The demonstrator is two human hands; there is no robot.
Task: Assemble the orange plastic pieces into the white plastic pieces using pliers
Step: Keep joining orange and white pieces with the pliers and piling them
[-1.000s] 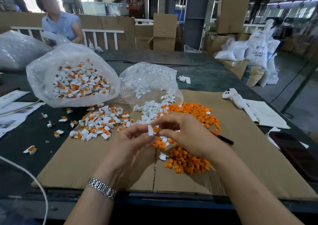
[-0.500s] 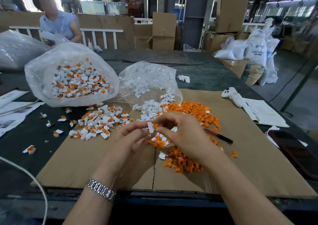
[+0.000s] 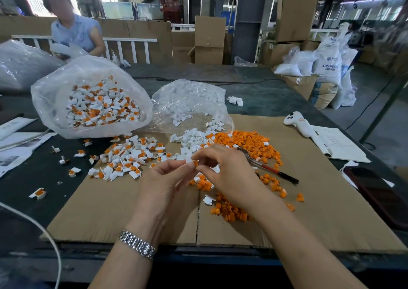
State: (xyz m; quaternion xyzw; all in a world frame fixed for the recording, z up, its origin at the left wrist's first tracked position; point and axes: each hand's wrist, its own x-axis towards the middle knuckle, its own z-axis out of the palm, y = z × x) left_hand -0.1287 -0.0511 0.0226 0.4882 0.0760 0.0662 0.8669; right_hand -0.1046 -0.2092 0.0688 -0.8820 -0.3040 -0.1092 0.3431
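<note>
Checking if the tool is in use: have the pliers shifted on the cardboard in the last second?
No. The pliers lie in the same spot on the cardboard, beside the orange pile.

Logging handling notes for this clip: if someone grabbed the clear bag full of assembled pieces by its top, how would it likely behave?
The bag of assembled pieces looks like thin crinkled film, so probably floppy. Its mouth gapes open, with pieces lying outside it, so more would likely spill. The small plastic pieces probably make it light.
</note>
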